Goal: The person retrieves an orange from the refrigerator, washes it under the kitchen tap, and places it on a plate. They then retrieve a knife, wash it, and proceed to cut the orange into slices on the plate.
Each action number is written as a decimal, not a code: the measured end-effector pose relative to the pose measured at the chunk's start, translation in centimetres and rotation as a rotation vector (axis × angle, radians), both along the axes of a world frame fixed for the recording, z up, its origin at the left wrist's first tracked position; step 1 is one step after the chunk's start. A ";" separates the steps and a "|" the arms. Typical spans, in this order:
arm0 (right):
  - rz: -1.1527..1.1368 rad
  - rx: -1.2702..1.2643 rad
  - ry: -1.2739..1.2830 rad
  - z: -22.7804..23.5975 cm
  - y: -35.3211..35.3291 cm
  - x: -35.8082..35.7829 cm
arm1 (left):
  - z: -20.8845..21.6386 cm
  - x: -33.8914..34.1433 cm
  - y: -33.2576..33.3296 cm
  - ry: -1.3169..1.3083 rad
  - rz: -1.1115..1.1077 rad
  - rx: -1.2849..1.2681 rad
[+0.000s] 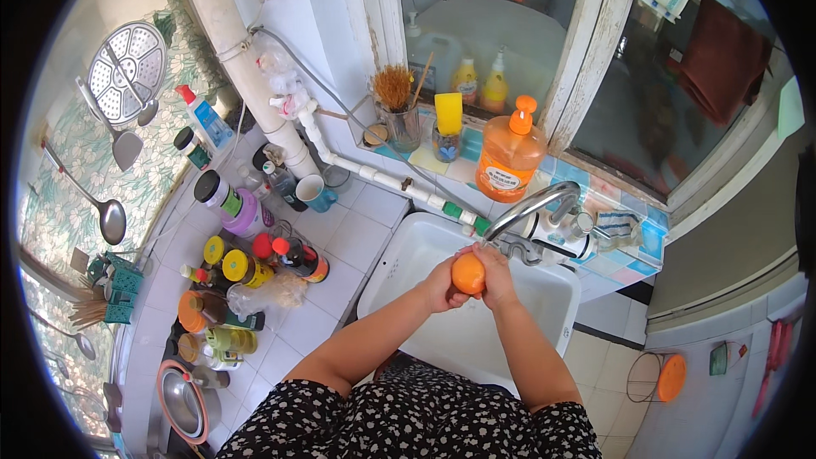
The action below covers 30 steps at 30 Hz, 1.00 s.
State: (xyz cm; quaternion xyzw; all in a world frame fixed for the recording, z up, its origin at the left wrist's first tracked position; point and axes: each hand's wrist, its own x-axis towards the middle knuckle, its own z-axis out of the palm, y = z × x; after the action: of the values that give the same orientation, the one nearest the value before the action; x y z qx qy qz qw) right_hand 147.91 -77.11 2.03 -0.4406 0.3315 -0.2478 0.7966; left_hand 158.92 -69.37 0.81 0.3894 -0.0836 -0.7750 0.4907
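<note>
Orange fruit [468,274], cupped between both half-closed hands [440,287] at frame centre, could slip into the sink [552,299] below if wetness loosens their grip.

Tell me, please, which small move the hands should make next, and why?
Probably turn the orange fruit slightly: the left hand and right hand both hold it over the sink, close to the faucet, and they cover part of its skin.
</note>
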 end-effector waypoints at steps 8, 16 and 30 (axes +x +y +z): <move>-0.388 0.025 0.112 -2.7 -0.8 1.5 | -0.4 -2.7 0.1 -1.185 0.301 -0.172; -0.136 -0.270 0.028 -0.3 2.0 0.8 | 1.3 -0.5 0.3 -1.026 0.348 -0.092; -0.340 0.126 -0.175 -1.3 0.3 1.4 | -1.5 -2.3 0.5 -1.484 0.365 -0.299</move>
State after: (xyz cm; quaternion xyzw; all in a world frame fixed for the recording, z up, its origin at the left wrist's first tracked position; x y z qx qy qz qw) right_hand 149.34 -76.76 0.69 -0.3042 0.3455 -0.3949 0.7950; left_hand 156.63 -68.91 -0.71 0.7436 -0.4283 -0.1987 0.4734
